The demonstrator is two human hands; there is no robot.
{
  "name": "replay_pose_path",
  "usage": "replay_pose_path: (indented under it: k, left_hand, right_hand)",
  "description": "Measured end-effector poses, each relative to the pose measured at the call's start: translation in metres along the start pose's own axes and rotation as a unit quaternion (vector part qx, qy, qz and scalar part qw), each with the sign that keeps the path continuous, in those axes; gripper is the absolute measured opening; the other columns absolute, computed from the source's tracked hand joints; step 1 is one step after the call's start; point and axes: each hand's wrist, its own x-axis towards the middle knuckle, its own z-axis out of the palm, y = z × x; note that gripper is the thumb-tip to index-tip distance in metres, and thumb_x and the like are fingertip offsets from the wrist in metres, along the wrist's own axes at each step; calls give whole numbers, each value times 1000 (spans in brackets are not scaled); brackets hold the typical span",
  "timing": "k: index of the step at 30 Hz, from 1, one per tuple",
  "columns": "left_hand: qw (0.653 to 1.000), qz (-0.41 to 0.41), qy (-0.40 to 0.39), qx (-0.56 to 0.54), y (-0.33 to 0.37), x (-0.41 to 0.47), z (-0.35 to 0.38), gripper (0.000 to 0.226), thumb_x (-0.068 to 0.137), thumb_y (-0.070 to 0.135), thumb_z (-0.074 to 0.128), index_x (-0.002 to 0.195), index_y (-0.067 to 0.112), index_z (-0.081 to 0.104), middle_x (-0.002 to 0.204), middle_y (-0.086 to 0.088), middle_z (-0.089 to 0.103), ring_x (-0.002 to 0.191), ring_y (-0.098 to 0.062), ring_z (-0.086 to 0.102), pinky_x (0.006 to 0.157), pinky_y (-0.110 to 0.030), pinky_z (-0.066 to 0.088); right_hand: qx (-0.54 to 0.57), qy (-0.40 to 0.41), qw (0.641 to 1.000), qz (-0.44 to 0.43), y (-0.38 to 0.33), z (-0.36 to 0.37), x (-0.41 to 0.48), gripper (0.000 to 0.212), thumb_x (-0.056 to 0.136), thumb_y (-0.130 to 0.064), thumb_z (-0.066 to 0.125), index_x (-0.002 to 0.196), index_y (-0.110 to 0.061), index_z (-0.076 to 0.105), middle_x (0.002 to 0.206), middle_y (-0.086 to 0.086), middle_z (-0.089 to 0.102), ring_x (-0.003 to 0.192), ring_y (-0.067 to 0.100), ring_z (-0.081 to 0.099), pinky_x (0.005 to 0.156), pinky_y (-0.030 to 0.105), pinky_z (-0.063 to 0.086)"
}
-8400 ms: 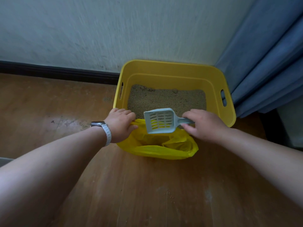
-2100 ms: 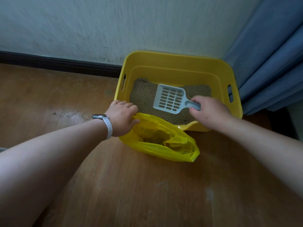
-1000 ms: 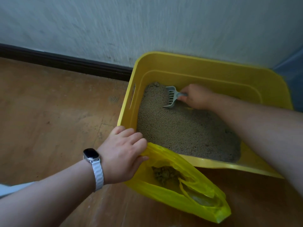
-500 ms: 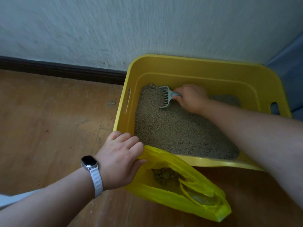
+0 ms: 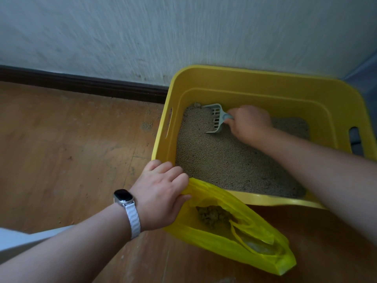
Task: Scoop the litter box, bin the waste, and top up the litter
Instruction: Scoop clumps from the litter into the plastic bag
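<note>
Plastic box (image 5: 265,71), bag (image 5: 224,244), scoop (image 5: 215,117): one each; right fingers (image 5: 237,116) hold scoop; left fingers (image 5: 175,172) pinch bag

You are looking down at a worn wooden floor (image 5: 71,150) that runs back to a dark baseboard (image 5: 81,84). Your yellow litter box (image 5: 265,99) stands on it close to that baseboard. A yellow plastic bag (image 5: 224,242) lies on the boards against the box's near left corner, and just left of the box a small patch of spilled grains (image 5: 147,125) sits on the wood.

Dim, soft light; slight motion blur
</note>
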Motion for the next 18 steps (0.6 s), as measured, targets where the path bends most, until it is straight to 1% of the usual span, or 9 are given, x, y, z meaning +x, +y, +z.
replay_pose_path:
  k: [2, 3, 7, 10, 14, 16, 18]
  left_hand:
    - [1000, 1, 3, 2, 0, 0, 0, 28, 86, 43, 56, 76, 19, 46, 75, 3, 49, 69, -23, 48, 69, -37, 35]
    - [1000, 2, 6, 4, 0, 0, 0, 28, 86, 43, 56, 75, 19, 46, 74, 3, 49, 69, -23, 48, 69, -37, 34]
    - [1000, 1, 14, 2, 0, 2, 1, 28, 85, 43, 58, 75, 20, 44, 74, 2, 49, 69, -23, 47, 68, -37, 34]
    - [1000, 1, 14, 3, 0, 1, 0, 28, 84, 43, 58, 75, 20, 45, 74, 2, 49, 69, -23, 48, 68, -37, 35]
    - [1000, -1, 17, 7, 1, 1, 0, 29, 86, 44, 55, 74, 19, 46, 73, 2, 50, 68, -24, 48, 68, -38, 35]
    - [1000, -1, 18, 7, 1, 1, 1, 29, 86, 44, 54, 75, 19, 46, 74, 2, 50, 68, -23, 48, 68, -38, 34]
    - [1000, -1, 17, 9, 1, 1, 1, 28, 86, 44, 54, 75, 19, 46, 74, 3, 50, 68, -23, 48, 69, -38, 34]
  right_hand:
    - [11, 27, 999, -22, 4, 1, 0, 28, 101, -38, 44, 97, -20, 65, 77, -1, 53, 71, 19, 49, 52, 26, 26]
    - [22, 30, 999, -32, 6, 0, 1, 28, 101, -37, 43, 94, -20, 64, 76, -1, 52, 71, 19, 48, 52, 26, 26]
    - [62, -4, 996, -60, 18, -3, 7, 30, 100, -40, 42, 84, -22, 60, 75, -2, 53, 70, 18, 52, 54, 26, 30]
    - [87, -28, 993, -74, 21, -4, 10, 29, 100, -42, 42, 85, -24, 60, 76, -4, 53, 71, 17, 51, 57, 26, 33]
    - [144, -63, 986, -63, 16, -3, 7, 28, 99, -41, 45, 85, -23, 62, 73, -3, 58, 68, 18, 56, 60, 28, 44]
    - [193, -76, 977, -45, 13, 2, 2, 24, 99, -38, 49, 91, -23, 66, 73, -3, 61, 64, 18, 57, 58, 28, 44]
    - [248, -84, 965, -24, 9, 8, -3, 24, 98, -37, 52, 109, -24, 68, 82, -5, 66, 67, 15, 59, 64, 30, 48]
